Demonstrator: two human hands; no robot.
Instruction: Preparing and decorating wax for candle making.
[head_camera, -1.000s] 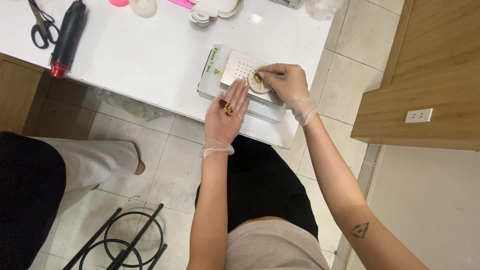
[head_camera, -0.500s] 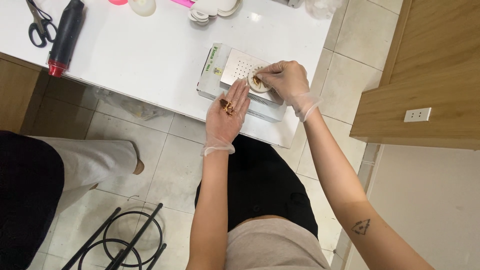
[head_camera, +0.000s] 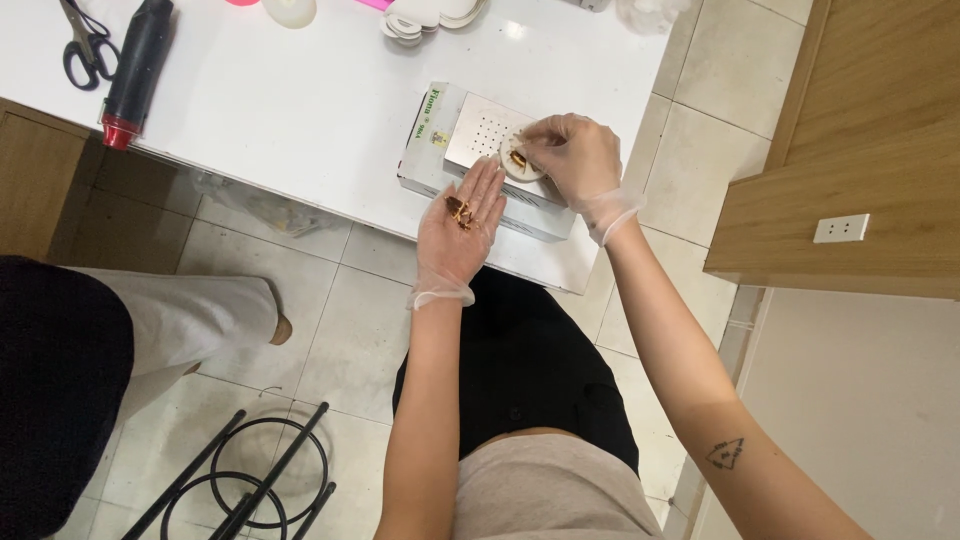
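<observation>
Left hand (head_camera: 455, 235), gloved, lay open and palm up, cradling small brown pieces (head_camera: 459, 211) at the white desk (head_camera: 300, 110) edge. Just beside it, the gloved right hand (head_camera: 572, 160) pinched another brown piece (head_camera: 517, 159) onto a small round white disc (head_camera: 520, 166) atop the perforated metal box (head_camera: 480, 150).

Left hand (head_camera: 458, 232) lies palm-up and flat (gloved, like the other); right hand (head_camera: 572, 160) fingers pinch together.

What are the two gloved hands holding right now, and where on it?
Left hand cradles small brown pieces on its open palm. Right hand pinches a brown piece at the white disc.
</observation>
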